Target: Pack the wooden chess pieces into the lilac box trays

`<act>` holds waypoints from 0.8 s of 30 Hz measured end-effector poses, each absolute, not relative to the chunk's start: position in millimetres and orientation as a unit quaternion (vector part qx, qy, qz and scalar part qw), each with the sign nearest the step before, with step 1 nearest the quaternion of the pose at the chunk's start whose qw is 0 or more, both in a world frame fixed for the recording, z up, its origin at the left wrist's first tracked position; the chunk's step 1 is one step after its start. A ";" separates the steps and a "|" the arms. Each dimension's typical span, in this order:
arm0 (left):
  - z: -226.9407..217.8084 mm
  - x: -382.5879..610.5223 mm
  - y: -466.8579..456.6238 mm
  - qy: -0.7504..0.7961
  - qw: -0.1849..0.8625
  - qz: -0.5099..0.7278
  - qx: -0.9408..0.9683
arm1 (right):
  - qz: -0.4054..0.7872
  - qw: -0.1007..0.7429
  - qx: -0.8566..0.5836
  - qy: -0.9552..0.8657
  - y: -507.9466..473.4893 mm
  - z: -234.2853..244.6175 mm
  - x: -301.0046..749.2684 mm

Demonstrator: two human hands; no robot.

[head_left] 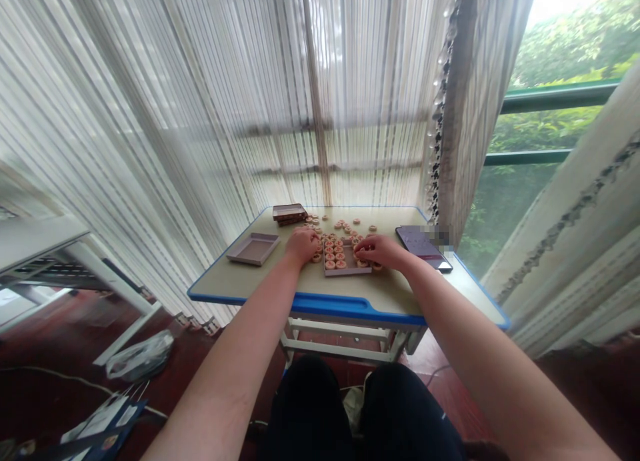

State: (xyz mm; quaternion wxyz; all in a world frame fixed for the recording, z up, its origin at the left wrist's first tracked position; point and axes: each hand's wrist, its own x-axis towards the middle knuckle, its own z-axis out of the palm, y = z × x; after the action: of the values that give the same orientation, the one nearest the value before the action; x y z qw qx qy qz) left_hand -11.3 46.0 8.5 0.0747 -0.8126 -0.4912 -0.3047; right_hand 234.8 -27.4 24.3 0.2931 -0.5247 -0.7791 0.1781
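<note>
Round Chinese chess pieces with red characters sit in rows in the left part of a shallow tray [349, 271]; bare tray floor shows beside them. My right hand [383, 250] reaches over the tray's right side, its thumb and fingers closed on a Chinese chess piece [361, 255] there. Just left of the tray, my left hand [301, 245] is bent down with its fingertips closed at a loose piece [317, 247], partly covered by the fingers. More loose pieces [341, 224] are scattered behind the tray.
An open shallow lid [254, 249] lies on the left of the blue-edged table [225, 284]. Farther back is a brown box [290, 213]. A dark tablet or phone [424, 249] lies at the right. Sheer curtains [350, 147] hang behind the table.
</note>
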 end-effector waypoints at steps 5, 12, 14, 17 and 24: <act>6.9 -11.4 47.4 -0.501 0.070 -0.302 -0.808 | 0.207 0.283 -0.521 -0.779 -25.5 21.4 238.3; 6.1 -11.8 47.5 -0.499 0.067 -0.311 -0.806 | 0.239 0.289 -0.518 -0.768 -31.3 27.8 237.4; 6.8 -11.7 46.8 -0.500 0.064 -0.310 -0.806 | 0.244 0.289 -0.517 -0.768 -33.7 32.1 237.4; 7.8 -11.4 45.4 -0.503 0.059 -0.310 -0.805 | 0.243 0.284 -0.522 -0.767 -36.9 37.6 237.8; 7.1 -11.5 46.2 -0.498 0.060 -0.313 -0.807 | 0.233 0.251 -0.522 -0.781 -35.3 34.4 239.1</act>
State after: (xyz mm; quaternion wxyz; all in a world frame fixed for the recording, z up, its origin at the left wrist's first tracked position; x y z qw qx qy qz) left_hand -11.5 46.2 7.1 0.0596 -0.8067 -0.4977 -0.3131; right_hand 239.1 -35.3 34.4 0.2510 -0.5224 -0.7808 0.2332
